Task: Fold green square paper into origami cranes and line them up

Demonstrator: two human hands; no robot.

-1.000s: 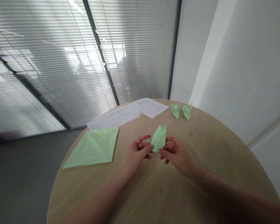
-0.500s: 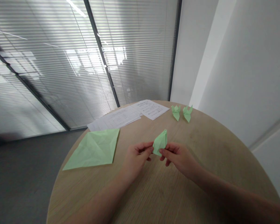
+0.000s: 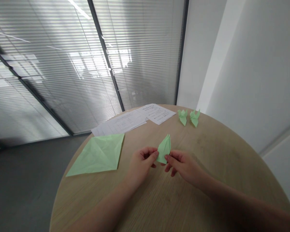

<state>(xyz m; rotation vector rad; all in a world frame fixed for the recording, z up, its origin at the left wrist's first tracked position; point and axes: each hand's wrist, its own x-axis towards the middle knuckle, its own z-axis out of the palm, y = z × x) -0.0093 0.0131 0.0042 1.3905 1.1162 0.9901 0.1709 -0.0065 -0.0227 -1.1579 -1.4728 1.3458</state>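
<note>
Between my two hands is a small piece of folded green paper (image 3: 164, 149), narrow and pointed at the top, with layered flaps along its right edge. My left hand (image 3: 142, 162) pinches its left side between thumb and fingers. At the lower right edge, my right hand (image 3: 182, 164) grips it with thumb and forefinger while the other fingers curl below. The paper is held up above the round wooden table (image 3: 159, 199). Its back side is hidden from me.
A creased green paper sheet (image 3: 99, 154) lies at the table's left. Printed white sheets (image 3: 125, 121) overlap along the far edge. Two folded green paper cranes (image 3: 183, 117) stand at the far right. Beyond are a blind-covered glass partition (image 3: 145, 64) and a white wall (image 3: 261, 71).
The folded paper has turned slightly and shifted a little left, its pointed tip now showing separate layers. My right hand has moved slightly left with it.
</note>
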